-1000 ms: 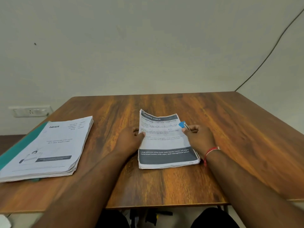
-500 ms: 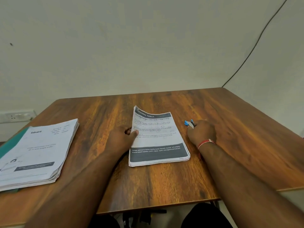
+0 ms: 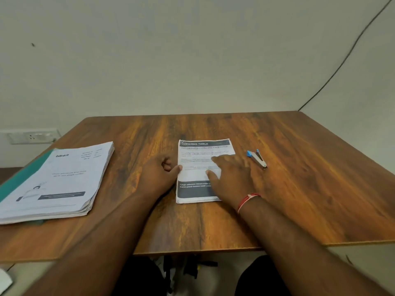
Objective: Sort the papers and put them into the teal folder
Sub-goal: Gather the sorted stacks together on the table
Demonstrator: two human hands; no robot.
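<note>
A small stack of printed papers (image 3: 201, 150) with a dark header lies in the middle of the wooden table (image 3: 299, 189). My left hand (image 3: 158, 174) sits at the stack's left edge, fingers curled, thumb pinching the edge of the sheets. My right hand (image 3: 229, 178) lies flat on top of the stack with straight fingers. A blue and silver stapler (image 3: 256, 158) rests on the table just right of that hand, apart from it. At the left, a thick pile of papers (image 3: 57, 180) lies on the teal folder (image 3: 23, 178), of which only a strip shows.
The table's front edge runs just past my forearms. A wall socket (image 3: 32, 136) sits on the wall at the left. A black cable (image 3: 342, 67) hangs down the wall at the back right corner. Bare wood stretches right of the stapler.
My right hand let go of the stapler, left it on the table to the right, and moved left onto the paper stack. My left hand stayed at the stack's left edge.
</note>
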